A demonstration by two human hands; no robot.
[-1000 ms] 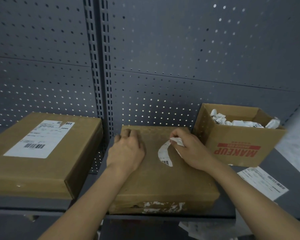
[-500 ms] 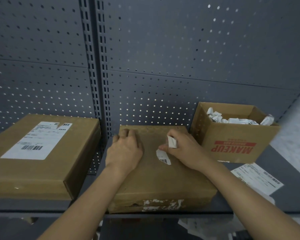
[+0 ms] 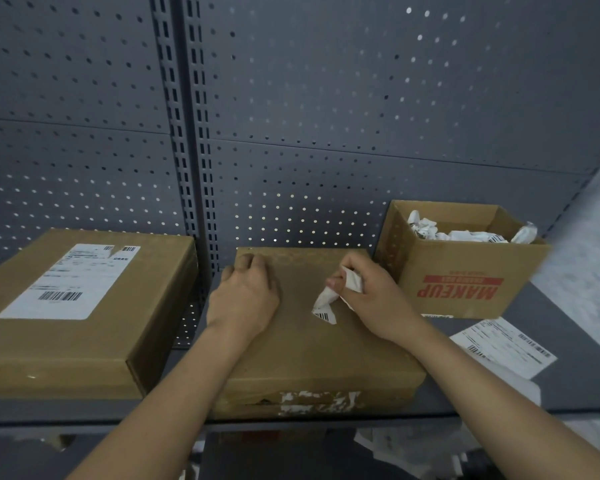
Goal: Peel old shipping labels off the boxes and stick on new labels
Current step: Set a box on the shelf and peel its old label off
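- The flat brown cardboard box (image 3: 312, 355) is pressed at its far left corner by the left hand (image 3: 245, 299), which is laid palm down with nothing gripped.
- A crumpled white old label (image 3: 324, 303) is pinched by the right hand (image 3: 371, 299) above the box top, and its barcoded end reaches the cardboard.
- To the right of this box, an open brown carton printed MAKEUP (image 3: 465, 282) is seen.

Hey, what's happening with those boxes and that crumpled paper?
A person is peeling the old label off the middle box. The left hand rests on its top, while the right hand pinches the crumpled paper curling up from the cardboard. The open MAKEUP box on the right holds more crumpled scraps. The left box has its shipping label on.
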